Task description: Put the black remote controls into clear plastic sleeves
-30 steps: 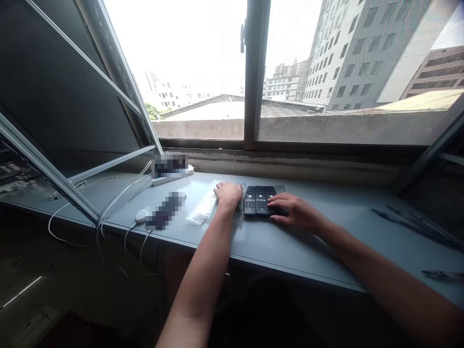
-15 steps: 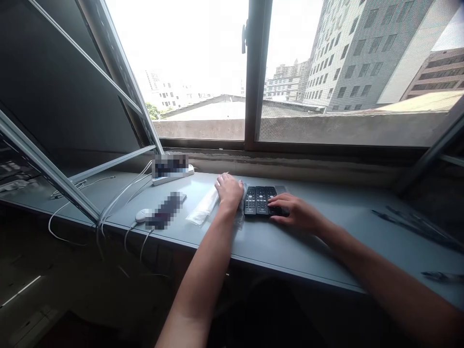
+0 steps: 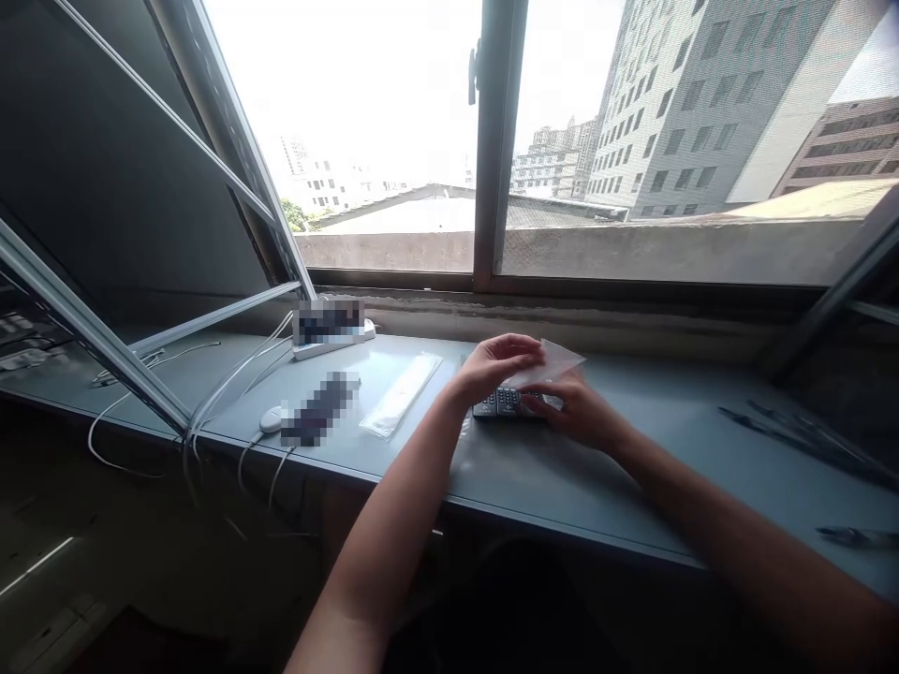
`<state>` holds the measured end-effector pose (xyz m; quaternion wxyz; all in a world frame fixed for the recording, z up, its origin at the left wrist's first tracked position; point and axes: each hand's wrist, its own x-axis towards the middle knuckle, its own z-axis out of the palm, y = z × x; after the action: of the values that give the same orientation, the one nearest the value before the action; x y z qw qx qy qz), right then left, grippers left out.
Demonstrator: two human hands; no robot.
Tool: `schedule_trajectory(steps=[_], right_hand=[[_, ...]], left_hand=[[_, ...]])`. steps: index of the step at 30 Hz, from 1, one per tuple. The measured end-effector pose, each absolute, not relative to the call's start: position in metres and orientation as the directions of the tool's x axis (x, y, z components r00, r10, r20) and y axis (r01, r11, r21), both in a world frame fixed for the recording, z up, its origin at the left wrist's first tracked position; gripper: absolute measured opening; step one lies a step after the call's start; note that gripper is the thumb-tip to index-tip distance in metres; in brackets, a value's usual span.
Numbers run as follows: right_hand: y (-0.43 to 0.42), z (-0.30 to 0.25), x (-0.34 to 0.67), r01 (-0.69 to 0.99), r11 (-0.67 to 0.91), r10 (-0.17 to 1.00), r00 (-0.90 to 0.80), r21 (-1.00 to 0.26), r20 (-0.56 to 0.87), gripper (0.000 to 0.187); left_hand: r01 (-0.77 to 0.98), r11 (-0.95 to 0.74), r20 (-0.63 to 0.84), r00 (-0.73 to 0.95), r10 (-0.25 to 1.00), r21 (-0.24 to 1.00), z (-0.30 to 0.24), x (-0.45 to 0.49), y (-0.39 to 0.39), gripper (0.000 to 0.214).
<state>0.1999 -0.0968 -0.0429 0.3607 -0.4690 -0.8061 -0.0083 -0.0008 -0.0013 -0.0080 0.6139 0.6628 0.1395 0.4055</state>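
Note:
My left hand [image 3: 492,363] is raised over a row of black remote controls [image 3: 504,403] on the grey sill, its fingers closed on a clear plastic bag [image 3: 552,365]. That bag hangs above the remotes and hides most of them. My right hand [image 3: 580,408] lies at the right end of the row with its fingers curled on the rightmost remote. A second clear bag [image 3: 402,402] lies flat on the sill to the left of the remotes.
A white power strip [image 3: 330,339] with white cables [image 3: 231,393] sits at the back left, with a white mouse [image 3: 271,418] and a blurred dark object [image 3: 316,412] near the front edge. An open window frame [image 3: 91,318] slants over the left sill. Dark tools [image 3: 801,431] lie far right.
My left hand rose from the sill beside the remotes and swung right, carrying a clear bag over them. The right hand stayed on the rightmost remote.

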Motion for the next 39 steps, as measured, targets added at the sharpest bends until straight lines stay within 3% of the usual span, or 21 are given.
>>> schedule_trajectory(steps=[3,9,14,19,23,28,33,35,39], right_hand=[[-0.1,-0.036,0.199,0.72,0.601,0.732,-0.32,-0.348,0.601,0.027],[-0.104,-0.022,0.193,0.588,0.679,0.703,-0.348,-0.439,0.621,0.025],[-0.106,-0.021,0.19,0.556,0.647,0.707,-0.182,-0.521,0.684,0.023],[-0.108,-0.02,0.191,0.604,0.553,0.729,-0.016,-0.574,0.685,0.029],[-0.111,-0.016,0.189,0.627,0.559,0.679,0.029,-0.542,0.734,0.035],[-0.114,-0.011,0.187,0.702,0.612,0.554,-0.052,-0.365,0.831,0.01],[-0.115,-0.009,0.186,0.7,0.657,0.498,-0.125,-0.279,0.858,0.013],[-0.115,-0.008,0.185,0.7,0.668,0.479,-0.143,-0.254,0.866,0.015],[-0.115,-0.006,0.185,0.749,0.609,0.47,-0.078,-0.259,0.879,0.021]], left_hand=[[-0.372,-0.096,0.326,0.626,0.708,0.923,-0.005,-0.002,-0.003,0.056],[-0.607,-0.005,0.27,0.346,0.899,0.795,0.003,-0.009,0.004,0.042],[-0.839,0.081,0.182,0.21,0.961,0.538,0.01,-0.013,0.007,0.03],[-0.892,0.061,0.076,0.105,0.992,0.447,0.013,-0.016,0.012,0.029],[-0.853,0.062,0.023,0.087,0.996,0.518,0.01,-0.014,0.015,0.029],[-0.653,0.271,0.063,0.439,0.896,0.708,0.003,-0.004,0.004,0.062],[-0.333,0.304,0.04,0.73,0.682,0.893,-0.007,0.001,-0.005,0.036],[-0.323,0.238,0.085,0.735,0.672,0.916,-0.009,-0.001,-0.004,0.027],[-0.417,0.124,0.158,0.578,0.8,0.9,-0.007,-0.005,0.001,0.02]])
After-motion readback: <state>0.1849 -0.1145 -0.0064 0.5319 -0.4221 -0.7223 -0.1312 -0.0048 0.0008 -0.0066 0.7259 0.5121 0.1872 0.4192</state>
